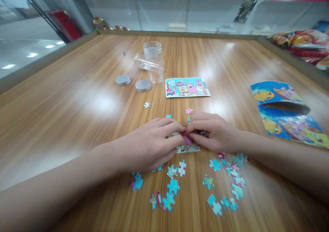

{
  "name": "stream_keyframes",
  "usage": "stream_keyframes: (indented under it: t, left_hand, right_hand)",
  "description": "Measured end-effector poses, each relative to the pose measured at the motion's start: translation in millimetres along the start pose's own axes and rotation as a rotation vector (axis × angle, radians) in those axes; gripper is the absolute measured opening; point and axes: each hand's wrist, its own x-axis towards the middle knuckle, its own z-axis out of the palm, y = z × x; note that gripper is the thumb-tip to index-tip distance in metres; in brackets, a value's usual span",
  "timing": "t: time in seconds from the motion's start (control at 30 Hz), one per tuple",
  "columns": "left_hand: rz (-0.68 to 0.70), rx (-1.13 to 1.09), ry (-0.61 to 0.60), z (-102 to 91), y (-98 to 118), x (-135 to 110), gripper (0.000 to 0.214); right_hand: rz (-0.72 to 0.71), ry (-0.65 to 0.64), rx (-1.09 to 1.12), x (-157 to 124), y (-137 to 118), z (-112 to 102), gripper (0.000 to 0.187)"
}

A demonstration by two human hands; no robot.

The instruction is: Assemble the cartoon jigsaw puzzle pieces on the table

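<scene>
My left hand (154,143) lies over the left part of a partly joined jigsaw puzzle (189,146), its fingers stretched out and resting on the pieces; its thumb is hidden. Opposite, my right hand (216,131) pinches at the puzzle's upper edge, thumb against fingers, on what looks like a puzzle piece mostly covered by the fingertips. The fingertips of both hands meet there. Pink and green cartoon print shows below them. A loose pink piece (189,111) lies just beyond the hands, and a pale piece (147,105) sits farther left.
Several loose puzzle pieces (173,186) are scattered nearer me, with another group (238,191) at right. Beyond the hands lies a cartoon picture card (188,88). Clear plastic jars (155,67), silver lids (143,85) and a blue printed sleeve (282,112) are on the wooden table (84,122).
</scene>
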Motion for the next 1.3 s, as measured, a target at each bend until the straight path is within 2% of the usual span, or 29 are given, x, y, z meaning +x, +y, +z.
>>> stream_keyframes:
  t: [0.23, 0.33, 0.43, 0.5, 0.63, 1.13, 1.3]
  left_hand:
    - [0.007, -0.007, 0.006, -1.4, 0.5, 0.2, 0.014]
    - [0.016, 0.038, 0.073, -6.6, 1.7, -0.4, 0.018]
    - [-0.017, 0.087, 0.203, -15.2, -0.1, -1.6, 0.015]
    - [-0.051, 0.120, 0.232, -20.9, -3.8, -3.2, 0.011]
    - [-0.075, 0.172, 0.210, -27.7, -12.5, -7.0, 0.011]
    - [-0.069, 0.213, 0.134, -27.5, -13.9, -7.7, 0.020]
    - [-0.104, 0.267, 0.056, -26.5, -20.4, -10.4, 0.025]
  right_hand:
    - [-0.010, 0.011, -0.011, 1.9, -2.2, -0.2, 0.012]
    - [0.013, 0.047, 0.041, 0.7, -5.1, -2.0, 0.012]
    - [0.196, 0.184, 0.155, -0.4, -6.6, -3.9, 0.011]
    - [0.336, 0.293, 0.235, -0.4, -5.6, -4.7, 0.012]
    - [0.426, 0.369, 0.326, 0.8, -2.6, -5.6, 0.015]
    - [0.422, 0.333, 0.299, -0.1, -4.9, -5.0, 0.013]
    - [0.403, 0.313, 0.263, -0.8, -6.3, -5.0, 0.013]
